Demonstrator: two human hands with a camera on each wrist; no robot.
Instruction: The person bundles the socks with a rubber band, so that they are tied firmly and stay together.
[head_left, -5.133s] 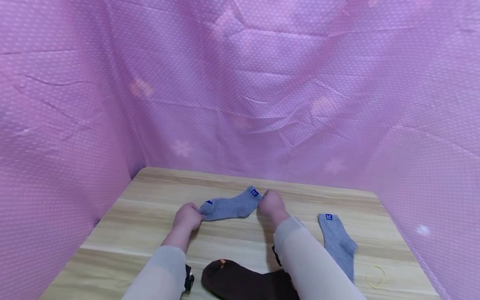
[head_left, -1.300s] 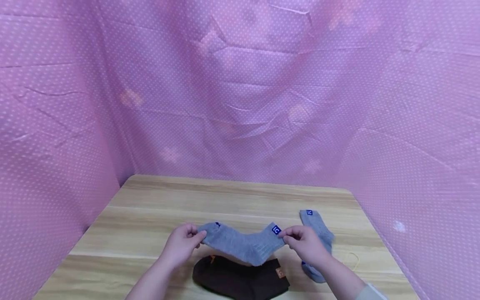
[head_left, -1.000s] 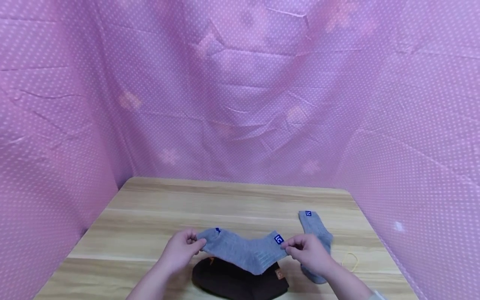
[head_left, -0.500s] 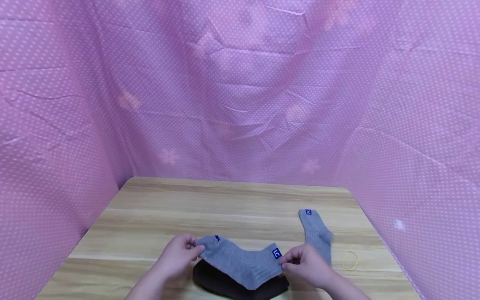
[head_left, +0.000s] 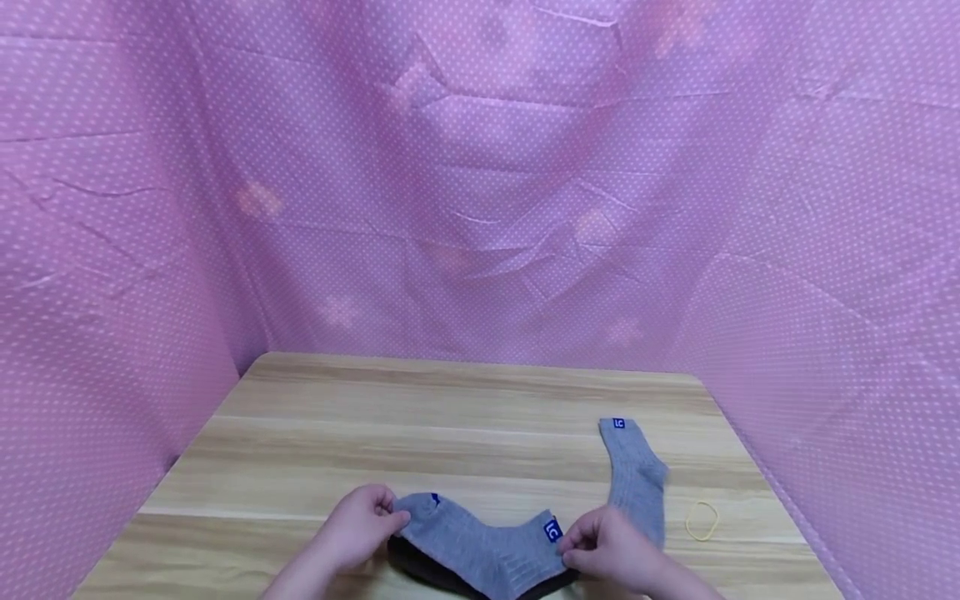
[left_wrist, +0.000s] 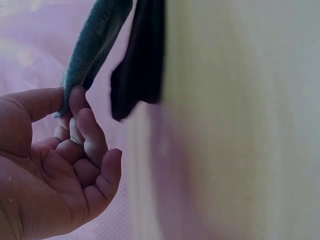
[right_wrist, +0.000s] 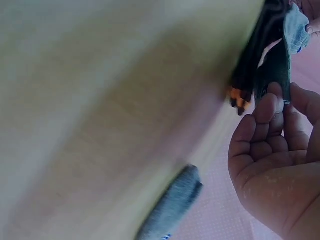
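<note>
A grey ankle sock (head_left: 480,546) with a blue label at its cuff stretches between my two hands at the front of the table. My left hand (head_left: 360,527) pinches its toe between thumb and forefinger. At the cuff, beside the label, my right hand (head_left: 611,546) pinches the other end. Beneath it lies a dark brown sock (head_left: 427,571), mostly covered in the head view. Both wrist views show a gap between the grey sock (left_wrist: 95,47) and the dark sock (right_wrist: 255,55), so the grey one hangs just above it.
A second grey sock (head_left: 633,467) lies to the right, its lower end hidden behind my right hand. Further right is a thin yellow rubber band (head_left: 702,521). The wooden table (head_left: 450,417) is enclosed by pink dotted cloth (head_left: 480,208) at the back and sides.
Earlier the grey sock was held farther back on the table. Both hands have brought it toward the front and lowered it over the dark sock, which it now largely covers.
</note>
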